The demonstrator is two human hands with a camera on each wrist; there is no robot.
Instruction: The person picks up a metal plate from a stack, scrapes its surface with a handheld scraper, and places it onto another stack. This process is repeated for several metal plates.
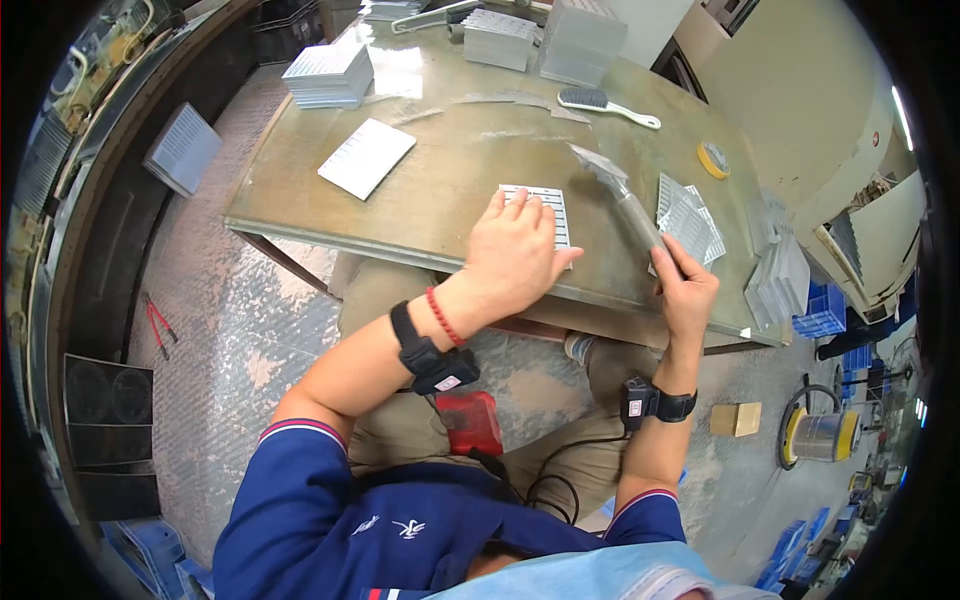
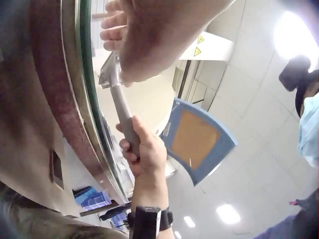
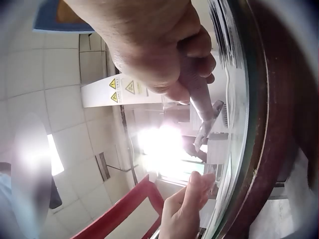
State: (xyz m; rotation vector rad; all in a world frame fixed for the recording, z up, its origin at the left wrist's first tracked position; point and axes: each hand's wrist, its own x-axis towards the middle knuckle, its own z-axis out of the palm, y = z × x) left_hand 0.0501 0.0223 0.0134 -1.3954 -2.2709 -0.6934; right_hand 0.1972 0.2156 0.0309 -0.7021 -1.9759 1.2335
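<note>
My left hand (image 1: 512,250) rests with fingers stretched over a thin pale plate (image 1: 552,205) with rows of dark slots, near the table's front edge. The palm hides much of that plate. My right hand (image 1: 686,290) grips the grey handle of a scraper-like tool (image 1: 632,212), its flat metal head pointing away and toward the plate. In the left wrist view, the tool's handle (image 2: 123,107) leads up to a metal head close to the left hand. Beside the right hand lie several loose slotted plates (image 1: 690,215), overlapping one another.
A white plate (image 1: 367,158) lies to the left on the table (image 1: 450,150). Stacks of plates (image 1: 328,76) stand behind it and at the back (image 1: 583,40). A brush (image 1: 608,104) and a yellow tape roll (image 1: 713,160) lie at the right.
</note>
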